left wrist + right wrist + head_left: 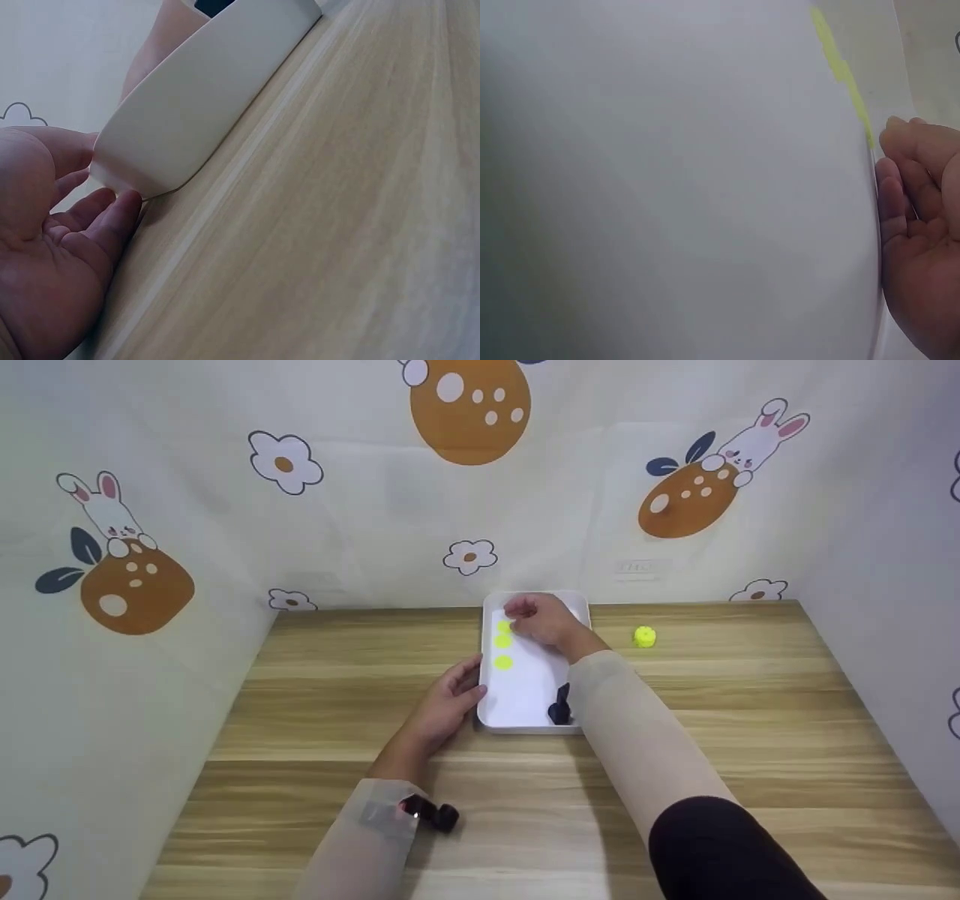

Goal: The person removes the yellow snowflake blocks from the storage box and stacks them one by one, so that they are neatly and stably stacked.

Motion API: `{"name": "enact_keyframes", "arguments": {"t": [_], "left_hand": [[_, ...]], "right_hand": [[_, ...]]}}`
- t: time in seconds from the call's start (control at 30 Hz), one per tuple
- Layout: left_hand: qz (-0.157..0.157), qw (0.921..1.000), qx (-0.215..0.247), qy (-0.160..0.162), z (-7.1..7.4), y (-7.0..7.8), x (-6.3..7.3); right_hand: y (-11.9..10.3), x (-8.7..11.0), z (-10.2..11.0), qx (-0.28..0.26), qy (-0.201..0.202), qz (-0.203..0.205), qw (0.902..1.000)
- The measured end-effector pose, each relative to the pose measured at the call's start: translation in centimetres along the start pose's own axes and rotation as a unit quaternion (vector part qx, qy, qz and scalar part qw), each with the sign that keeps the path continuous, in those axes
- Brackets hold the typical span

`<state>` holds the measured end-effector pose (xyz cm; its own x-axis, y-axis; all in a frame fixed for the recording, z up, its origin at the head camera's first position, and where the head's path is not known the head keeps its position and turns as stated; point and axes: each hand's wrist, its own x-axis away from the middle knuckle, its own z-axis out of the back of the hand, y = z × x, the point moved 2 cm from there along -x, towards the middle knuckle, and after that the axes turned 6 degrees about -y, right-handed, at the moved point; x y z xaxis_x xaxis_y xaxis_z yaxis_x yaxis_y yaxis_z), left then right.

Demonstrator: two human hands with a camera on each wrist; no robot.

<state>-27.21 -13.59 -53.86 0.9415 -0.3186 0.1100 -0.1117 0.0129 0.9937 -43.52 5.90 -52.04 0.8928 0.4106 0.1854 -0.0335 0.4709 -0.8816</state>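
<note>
A white rectangular tray lies on the wooden table. Down its left side runs a column of flat yellow round pieces; in the right wrist view they show only as a thin yellow strip. My left hand holds the tray's left edge, with thumb and fingertips against the wall. Over the tray's far end, my right hand is beside the farthest yellow piece. Its fingers are loosely bent, and nothing shows between them.
A small yellow stack with a scalloped edge stands on the table to the right of the tray. Black wrist cameras are strapped to both sleeves; the right one appears above the tray's near right corner. A patterned cloth wall borders the table's back.
</note>
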Motion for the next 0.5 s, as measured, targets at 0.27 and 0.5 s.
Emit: {"name": "enact_keyframes", "arguments": {"t": [0.27,0.5], "left_hand": [[-0.001,1.0,0.005,0.001,-0.02,0.03,0.02],[0.005,1.0,-0.006,0.006,0.09,0.01,0.01]], "right_hand": [[-0.45,0.28,-0.2,0.036,-0.035,-0.024,0.9985],[-0.71,0.57,-0.18,0.047,-0.037,-0.035,0.9976]]}}
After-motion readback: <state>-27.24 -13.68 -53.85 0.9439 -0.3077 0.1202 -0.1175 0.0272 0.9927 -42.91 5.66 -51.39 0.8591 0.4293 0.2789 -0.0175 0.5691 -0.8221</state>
